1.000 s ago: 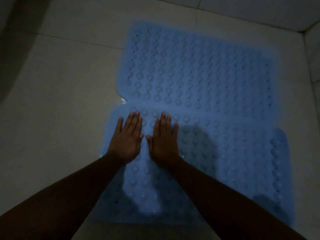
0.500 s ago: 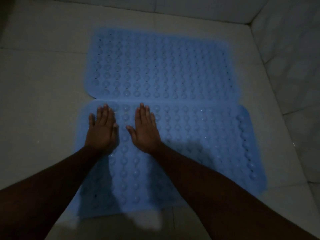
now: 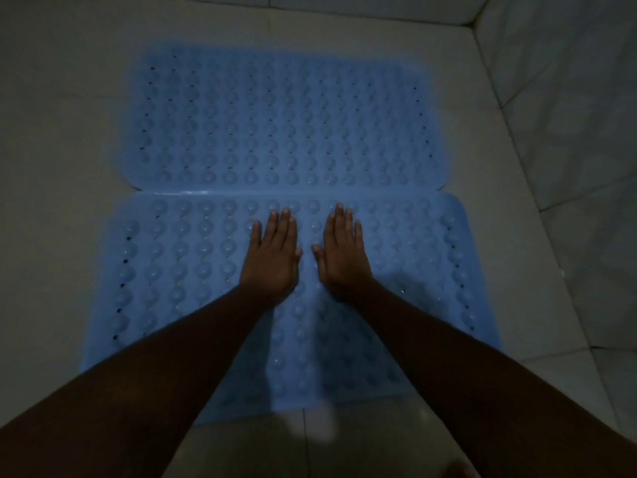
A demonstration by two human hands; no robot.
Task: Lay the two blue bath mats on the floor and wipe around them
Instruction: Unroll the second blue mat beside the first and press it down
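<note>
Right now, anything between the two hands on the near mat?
Only a bare strip of the near mat, in the head view; left hand and right hand lie flat, thumbs apart.

Two bumpy blue bath mats, far mat (image 3: 275,122) and near mat (image 3: 172,257), flat, long edges touching.

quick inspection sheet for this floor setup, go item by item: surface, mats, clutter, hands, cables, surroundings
surface: pale tiled floor, grout lines visible, dim light
job's things: far mat and near mat, both blue and bumpy, lie flat with long edges meeting; no wiping cloth seen
clutter: nothing seen
hands: left hand and right hand rest flat side by side on the near mat, fingers straight, holding nothing
cables: nothing seen
surroundings: tiled wall on the right, close to the mats' right ends
</note>
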